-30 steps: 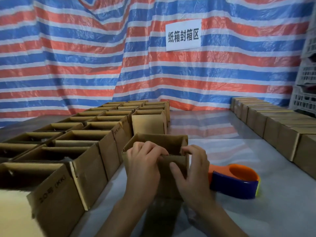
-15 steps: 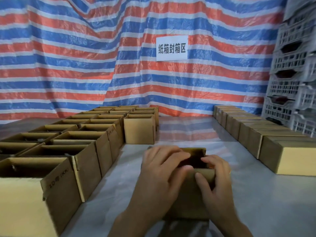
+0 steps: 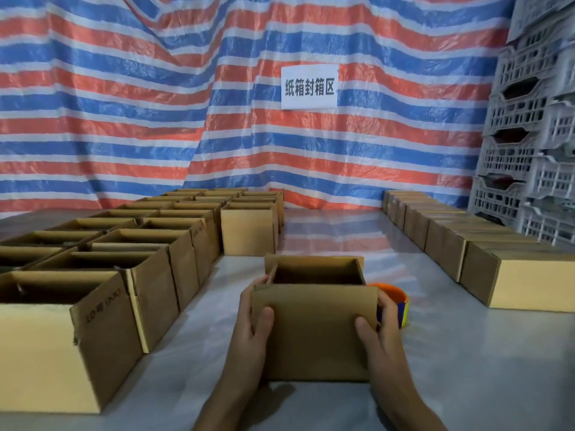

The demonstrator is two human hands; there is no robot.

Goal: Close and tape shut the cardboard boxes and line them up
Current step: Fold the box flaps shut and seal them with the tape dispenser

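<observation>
Grips: both have dropped from the top flaps to the sides of the small open brown cardboard box [image 3: 314,331].
Left grip [image 3: 252,325]: clamped on its left wall.
Right grip [image 3: 381,328]: clamped on its right wall.
Box: upright between the grips on the pale grey surface [image 3: 466,353].
Dispenser: orange-and-blue plastic tape dispenser [image 3: 393,297] just beyond the right grip.

2 hands [image 3: 250,337], 1 held box [image 3: 314,334], 1 tape disp [image 3: 394,301], 1 sign [image 3: 309,86]; other boxes [image 3: 249,234] uncountable

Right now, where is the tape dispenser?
In the head view, the tape dispenser sits just right of the held open box, behind the right hand.
</observation>
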